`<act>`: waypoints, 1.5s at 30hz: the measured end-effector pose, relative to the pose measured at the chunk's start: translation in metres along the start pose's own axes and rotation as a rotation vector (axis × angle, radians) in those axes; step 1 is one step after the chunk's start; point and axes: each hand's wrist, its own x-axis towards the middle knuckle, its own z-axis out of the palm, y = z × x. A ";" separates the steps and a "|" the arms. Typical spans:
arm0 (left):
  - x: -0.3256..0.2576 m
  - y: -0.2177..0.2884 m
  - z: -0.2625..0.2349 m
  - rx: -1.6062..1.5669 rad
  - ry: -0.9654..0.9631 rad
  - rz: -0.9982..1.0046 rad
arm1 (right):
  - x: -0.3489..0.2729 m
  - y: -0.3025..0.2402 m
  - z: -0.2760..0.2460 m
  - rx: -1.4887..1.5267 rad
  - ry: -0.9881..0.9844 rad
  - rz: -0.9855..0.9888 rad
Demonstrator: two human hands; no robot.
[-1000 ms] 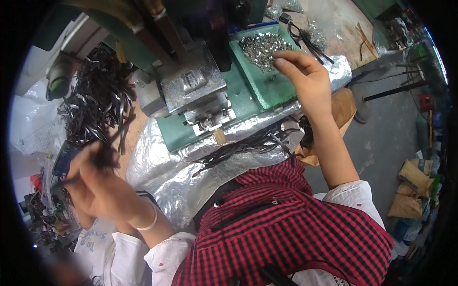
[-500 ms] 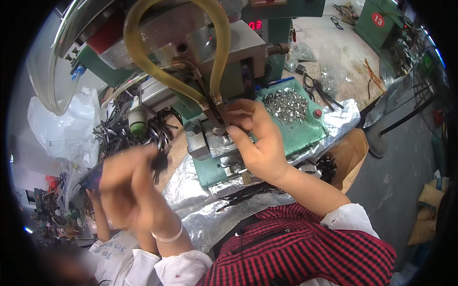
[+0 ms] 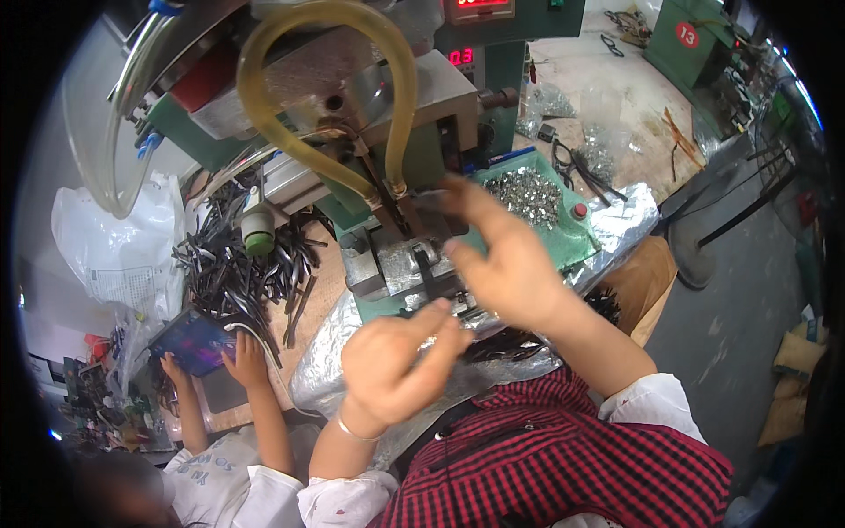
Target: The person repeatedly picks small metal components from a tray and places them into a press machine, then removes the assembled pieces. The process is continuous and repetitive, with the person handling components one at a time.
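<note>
My left hand (image 3: 396, 365) is closed in front of the green bench press, thumb and forefinger pinching the lower end of a thin dark strip (image 3: 426, 277). The strip's upper end lies on the metal die block (image 3: 400, 264), under the press's narrow dark tooling (image 3: 400, 216). Beside the block on the right is my right hand (image 3: 515, 268), thumb and forefinger apart; its fingertips are smeared by motion and nothing shows between them. Just behind this hand, many small shiny metal pieces (image 3: 528, 195) lie heaped on a green tray (image 3: 576, 242).
A yellowish hose (image 3: 400, 114) loops over the tooling. Dark strips (image 3: 238, 255) are piled at the left, near a white plastic bag (image 3: 123, 238). Another person's hands (image 3: 251, 361) hold a tablet (image 3: 194, 339) at lower left. Scissors or pliers (image 3: 585, 172) lie at the right.
My left hand has come right from the strip pile to the front of the die block, bringing a dark strip. My right hand has drawn slightly back from the tooling, its fingers spreading.
</note>
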 end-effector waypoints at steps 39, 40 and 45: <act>-0.180 -0.143 -0.008 0.799 -0.353 -0.749 | -0.075 0.099 -0.041 -0.241 0.450 0.266; -0.178 -0.144 -0.014 0.771 -0.346 -0.755 | -0.086 0.104 -0.052 -0.257 0.463 0.282; -0.169 -0.135 -0.045 0.560 -0.222 -0.812 | -0.088 0.087 -0.060 -0.035 0.390 0.384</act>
